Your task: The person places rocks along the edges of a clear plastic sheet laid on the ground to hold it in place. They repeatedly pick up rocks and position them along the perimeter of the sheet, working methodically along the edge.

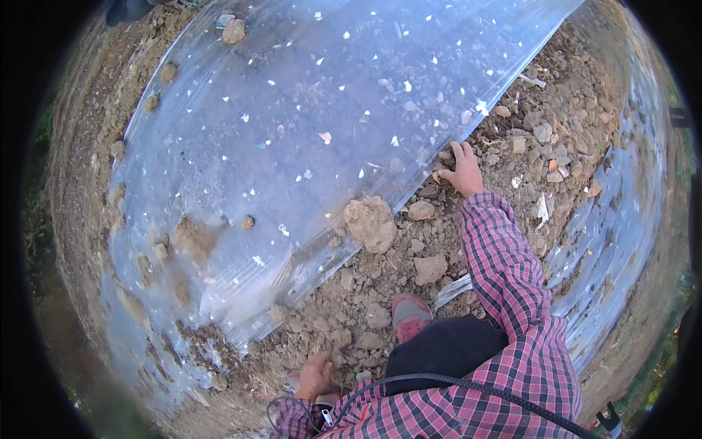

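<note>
A wide sheet of clear plastic film (307,142) lies over the soil, dotted with small white bits. At the film's right edge, my right hand (465,171) is down on the clods with its thumb and fingers apart; whether it touches a clod or the film cannot be told. My left hand (315,376) hangs low near my shoe, fingers curled, and what is in it cannot be made out. A large clod of earth (371,225) weighs on the film's edge between my hands. Smaller clods (234,32) rest on the film's far side.
Loose, cloddy soil (406,247) runs between this film and a second plastic sheet (614,236) on the right. My shoe (410,317) stands on that soil beside a torn plastic strip (454,291). A black cable (439,377) crosses my lap. Something dark shows at the top left.
</note>
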Tool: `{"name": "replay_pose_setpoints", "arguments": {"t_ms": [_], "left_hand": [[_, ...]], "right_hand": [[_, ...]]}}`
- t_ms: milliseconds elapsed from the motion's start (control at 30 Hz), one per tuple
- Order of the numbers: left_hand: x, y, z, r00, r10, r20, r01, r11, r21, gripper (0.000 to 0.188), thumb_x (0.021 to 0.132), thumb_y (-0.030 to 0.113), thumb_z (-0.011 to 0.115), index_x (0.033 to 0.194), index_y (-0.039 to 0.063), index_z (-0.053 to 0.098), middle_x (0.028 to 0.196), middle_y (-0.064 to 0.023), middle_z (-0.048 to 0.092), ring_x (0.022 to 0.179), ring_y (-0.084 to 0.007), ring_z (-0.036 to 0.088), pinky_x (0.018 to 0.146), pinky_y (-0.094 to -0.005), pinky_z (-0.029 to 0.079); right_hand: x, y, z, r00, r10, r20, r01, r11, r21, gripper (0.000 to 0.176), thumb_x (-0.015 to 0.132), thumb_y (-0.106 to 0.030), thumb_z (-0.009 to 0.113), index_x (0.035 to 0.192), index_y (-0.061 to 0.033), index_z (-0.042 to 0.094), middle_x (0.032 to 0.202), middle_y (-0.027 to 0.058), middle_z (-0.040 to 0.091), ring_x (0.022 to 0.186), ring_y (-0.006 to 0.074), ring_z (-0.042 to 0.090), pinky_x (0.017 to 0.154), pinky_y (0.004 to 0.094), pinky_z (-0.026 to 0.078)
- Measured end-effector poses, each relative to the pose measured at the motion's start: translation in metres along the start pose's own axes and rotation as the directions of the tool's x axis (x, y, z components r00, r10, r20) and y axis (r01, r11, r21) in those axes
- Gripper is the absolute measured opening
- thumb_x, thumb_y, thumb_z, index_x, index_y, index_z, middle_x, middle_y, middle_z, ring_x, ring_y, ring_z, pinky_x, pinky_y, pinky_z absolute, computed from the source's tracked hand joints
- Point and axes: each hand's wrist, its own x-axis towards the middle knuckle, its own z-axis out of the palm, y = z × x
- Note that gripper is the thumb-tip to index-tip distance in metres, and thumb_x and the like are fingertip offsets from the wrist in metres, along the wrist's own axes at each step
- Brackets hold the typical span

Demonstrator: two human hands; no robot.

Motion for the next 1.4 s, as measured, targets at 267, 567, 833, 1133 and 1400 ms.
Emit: {"name": "replay_pose_setpoints", "arguments": {"t_ms": [267, 567, 833, 1133, 1400], "left_hand": [[0.008, 0.005, -0.005, 1.0, 0.01, -0.018, -0.01, 1.0, -0.004, 0.032, 0.078, 0.01, 0.063, 0.11, 0.006, 0.061, 0.102, -0.0171, 0.063, 0.092, -0.0361, 0.061, 0.077, -0.0403, 0.051], [0.006, 0.001, -0.004, 0.999, 0.03, -0.029, -0.029, 0.999, 0.044, 0.031, 0.079, 0.012, 0.063, 0.11, 0.006, 0.061, 0.104, -0.0181, 0.062, 0.094, -0.0373, 0.061, 0.079, -0.0412, 0.05], [0.005, -0.011, 0.007, 1.0, 0.0, -0.002, 0.0, 1.0, -0.023, 0.031, 0.08, 0.014, 0.063, 0.11, 0.006, 0.062, 0.108, -0.0189, 0.062, 0.097, -0.0369, 0.06, 0.082, -0.0413, 0.05], [0.006, 0.001, 0.004, 0.999, -0.024, 0.023, 0.025, 1.0, -0.02, 0.03, 0.081, 0.015, 0.062, 0.108, 0.005, 0.062, 0.107, -0.0189, 0.062, 0.096, -0.0377, 0.06, 0.081, -0.0415, 0.05], [0.007, -0.006, 0.007, 0.999, -0.027, 0.021, 0.028, 0.998, -0.048, 0.031, 0.081, 0.015, 0.061, 0.11, 0.005, 0.061, 0.107, -0.0185, 0.062, 0.096, -0.0374, 0.06, 0.081, -0.0414, 0.05]], "right_hand": [[-0.071, -0.043, -0.006, 0.883, -0.348, 0.315, 0.334, 0.937, 0.1, 0.038, 0.078, -0.026, 0.07, 0.11, -0.0083, 0.059, 0.109, 0.0116, 0.058, 0.106, 0.0308, 0.053, 0.088, 0.0419, 0.047], [-0.046, -0.042, 0.008, 0.957, -0.233, 0.17, 0.195, 0.957, 0.216, 0.029, 0.072, -0.012, 0.067, 0.1, -0.0047, 0.062, 0.105, 0.0141, 0.056, 0.099, 0.0359, 0.054, 0.085, 0.0419, 0.046], [0.022, -0.022, 0.011, 0.876, -0.482, 0.021, 0.475, 0.853, -0.216, 0.038, 0.075, -0.001, 0.064, 0.109, -0.0157, 0.06, 0.115, 0.0084, 0.049, 0.1, 0.0303, 0.051, 0.086, 0.0367, 0.048], [0.041, -0.014, 0.013, 0.911, -0.383, 0.153, 0.412, 0.851, -0.325, 0.033, 0.075, -0.006, 0.065, 0.106, -0.0161, 0.058, 0.112, 0.0073, 0.05, 0.102, 0.0298, 0.052, 0.085, 0.0377, 0.05], [0.038, -0.022, 0.016, 0.987, -0.083, 0.134, 0.121, 0.943, -0.309, 0.032, 0.08, -0.006, 0.061, 0.111, -0.0129, 0.052, 0.112, 0.0143, 0.051, 0.102, 0.0374, 0.054, 0.084, 0.043, 0.05]]}}
